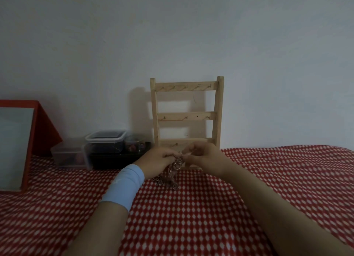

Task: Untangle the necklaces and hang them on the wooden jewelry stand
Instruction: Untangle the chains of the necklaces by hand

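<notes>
Both hands meet at centre, just in front of the wooden jewelry stand (186, 119). Left hand (157, 161) has fingers curled in, pinching the top of the tangled necklaces (173, 171); light blue wristband (125, 187) on that wrist. Right hand (205, 158) also curled, fingertips pinched on a thin strand at the top of the same clump, hands nearly touching.

Necklaces: one knotted bunch of pinkish/rose-metal chain w/ small round links or rings, hangs from the pinch and the lower part pools on the red-and-white patterned cloth (191, 217), near side of the stand base. Can't tell how many chains are in it.

Stand: pale wood, ladder-like, two uprights, three cross rails w/ small metal hooks, leans upright against the white wall (172, 35), far centre. No chain on any hook.

Left of the stand: stacked clear plastic containers (105, 146) w/ dark contents, a small jar (134, 143) beside them. Far left: red-framed mirror (17, 146), tilted back.
</notes>
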Available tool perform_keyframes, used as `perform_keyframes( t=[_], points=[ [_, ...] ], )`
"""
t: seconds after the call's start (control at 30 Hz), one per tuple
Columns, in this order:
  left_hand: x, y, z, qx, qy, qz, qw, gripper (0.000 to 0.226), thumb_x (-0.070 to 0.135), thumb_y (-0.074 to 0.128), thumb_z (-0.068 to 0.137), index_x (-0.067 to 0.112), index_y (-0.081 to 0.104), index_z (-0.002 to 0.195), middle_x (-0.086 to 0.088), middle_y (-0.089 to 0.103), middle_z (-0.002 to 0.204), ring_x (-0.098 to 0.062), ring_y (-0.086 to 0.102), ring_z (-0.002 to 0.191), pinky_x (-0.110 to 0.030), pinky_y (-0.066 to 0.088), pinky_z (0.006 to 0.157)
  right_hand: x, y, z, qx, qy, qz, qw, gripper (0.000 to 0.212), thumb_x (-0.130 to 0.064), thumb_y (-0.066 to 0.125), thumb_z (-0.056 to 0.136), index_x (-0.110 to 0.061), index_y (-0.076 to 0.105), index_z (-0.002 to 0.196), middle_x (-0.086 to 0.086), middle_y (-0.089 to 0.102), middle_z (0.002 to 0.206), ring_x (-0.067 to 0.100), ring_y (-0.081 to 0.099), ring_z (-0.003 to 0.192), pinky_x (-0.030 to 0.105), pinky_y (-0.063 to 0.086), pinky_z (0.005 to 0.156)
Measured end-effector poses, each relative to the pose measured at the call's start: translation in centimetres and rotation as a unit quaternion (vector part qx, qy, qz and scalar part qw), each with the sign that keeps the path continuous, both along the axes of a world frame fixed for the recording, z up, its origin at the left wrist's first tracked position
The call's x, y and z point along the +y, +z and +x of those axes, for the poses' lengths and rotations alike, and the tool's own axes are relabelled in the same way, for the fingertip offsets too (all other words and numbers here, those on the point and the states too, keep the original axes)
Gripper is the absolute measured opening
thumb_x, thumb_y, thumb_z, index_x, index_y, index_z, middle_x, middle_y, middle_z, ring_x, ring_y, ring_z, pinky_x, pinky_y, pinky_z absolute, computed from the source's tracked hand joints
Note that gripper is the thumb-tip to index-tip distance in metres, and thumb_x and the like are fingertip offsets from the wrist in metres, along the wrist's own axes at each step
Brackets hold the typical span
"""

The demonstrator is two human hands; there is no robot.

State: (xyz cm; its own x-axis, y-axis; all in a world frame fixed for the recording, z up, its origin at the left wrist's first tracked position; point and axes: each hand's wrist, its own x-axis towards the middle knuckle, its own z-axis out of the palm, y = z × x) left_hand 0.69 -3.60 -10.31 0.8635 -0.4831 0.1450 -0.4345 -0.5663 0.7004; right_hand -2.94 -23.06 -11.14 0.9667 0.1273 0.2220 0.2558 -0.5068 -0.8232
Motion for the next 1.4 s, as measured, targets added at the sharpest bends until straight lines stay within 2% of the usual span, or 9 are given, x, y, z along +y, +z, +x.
perform_keyframes(
  t=[0.1,0.3,0.6,0.83,0.9,1.0,1.17,1.3,1.4],
  points=[
    [0.2,0.0,0.2,0.003,-0.002,-0.004,1.0,0.023,0.017,0.048,0.1,0.028,0.066,0.106,0.005,0.066,0.113,-0.012,0.063,0.106,-0.027,0.047,0.096,0.1,0.2,0.0,-0.019,0.001,-0.047,0.999,0.01,-0.022,0.075,0.092,-0.025,0.08,0.1,-0.009,0.079,0.092,0.003,0.073,0.086,0.024,0.057,0.086],
    [0.7,0.7,0.0,-0.014,0.015,-0.024,1.0,0.015,0.038,0.057,0.094,0.029,0.061,0.105,0.006,0.066,0.101,-0.011,0.062,0.095,-0.026,0.046,0.082,-0.1,0.9,-0.3,0.008,0.019,0.037,0.999,0.013,-0.008,0.07,0.094,0.0,0.079,0.089,0.002,0.077,0.077,0.0,0.047,0.039,0.015,0.04,0.043],
    [2.2,0.9,0.5,-0.002,0.009,0.137,0.99,0.011,0.03,0.071,0.083,0.026,0.069,0.094,0.012,0.065,0.097,-0.007,0.061,0.094,-0.025,0.047,0.09,0.8,0.5,0.0,0.023,-0.004,0.017,1.0,0.016,-0.02,0.063,0.099,-0.009,0.07,0.09,0.01,0.069,0.077,0.009,0.051,0.045,0.021,0.044,0.045],
    [0.3,0.7,-0.2,-0.011,0.015,-0.073,0.997,0.014,0.014,0.054,0.095,0.025,0.061,0.091,-0.002,0.072,0.092,-0.016,0.068,0.088,-0.032,0.054,0.084,1.1,0.2,-0.1,0.023,0.033,-0.039,0.998,0.017,-0.012,0.067,0.097,-0.015,0.069,0.113,-0.002,0.074,0.098,-0.002,0.058,0.05,0.012,0.046,0.051],
    [0.1,0.1,-0.1,-0.017,0.024,-0.098,0.995,0.015,0.013,0.053,0.096,0.025,0.06,0.091,0.0,0.071,0.089,-0.013,0.068,0.083,-0.028,0.052,0.079,1.1,0.4,-0.1,0.048,0.066,-0.066,0.995,0.02,-0.011,0.067,0.096,-0.015,0.071,0.115,-0.003,0.075,0.098,-0.01,0.064,0.062,0.008,0.048,0.061],
    [0.0,-0.5,0.1,-0.023,0.045,-0.159,0.986,0.011,0.013,0.056,0.094,0.023,0.059,0.094,0.001,0.07,0.088,-0.011,0.065,0.084,-0.027,0.049,0.081,1.0,0.4,-0.1,0.08,0.108,-0.083,0.987,0.011,-0.021,0.071,0.094,-0.019,0.078,0.102,-0.006,0.078,0.095,0.001,0.072,0.087,0.023,0.054,0.087],
    [0.5,-0.5,0.5,-0.037,0.051,-0.084,0.994,0.027,0.009,0.066,0.085,0.03,0.055,0.099,0.004,0.06,0.092,-0.012,0.057,0.079,-0.024,0.048,0.07,0.7,0.9,-0.4,0.072,0.055,-0.015,0.996,0.036,-0.037,0.063,0.099,-0.007,0.072,0.084,-0.006,0.057,0.058,0.01,0.047,0.049,0.021,0.041,0.049],
    [0.2,0.6,-0.2,-0.01,0.028,-0.114,0.993,0.019,0.008,0.058,0.09,0.021,0.065,0.101,0.002,0.065,0.103,-0.015,0.062,0.096,-0.023,0.049,0.08,0.4,1.3,-0.6,0.064,0.038,0.033,0.997,0.048,-0.043,0.049,0.105,-0.009,0.069,0.077,-0.002,0.059,0.057,0.012,0.04,0.045,0.028,0.037,0.05],
    [-0.5,1.3,-1.0,0.036,-0.015,-0.146,0.988,0.013,0.024,0.069,0.088,0.02,0.068,0.1,0.004,0.072,0.095,-0.011,0.069,0.09,-0.022,0.053,0.082,0.7,1.6,-0.9,0.055,0.033,0.045,0.997,0.051,-0.038,0.041,0.109,-0.013,0.07,0.076,-0.003,0.066,0.058,0.013,0.042,0.044,0.029,0.037,0.051]
  ],
)
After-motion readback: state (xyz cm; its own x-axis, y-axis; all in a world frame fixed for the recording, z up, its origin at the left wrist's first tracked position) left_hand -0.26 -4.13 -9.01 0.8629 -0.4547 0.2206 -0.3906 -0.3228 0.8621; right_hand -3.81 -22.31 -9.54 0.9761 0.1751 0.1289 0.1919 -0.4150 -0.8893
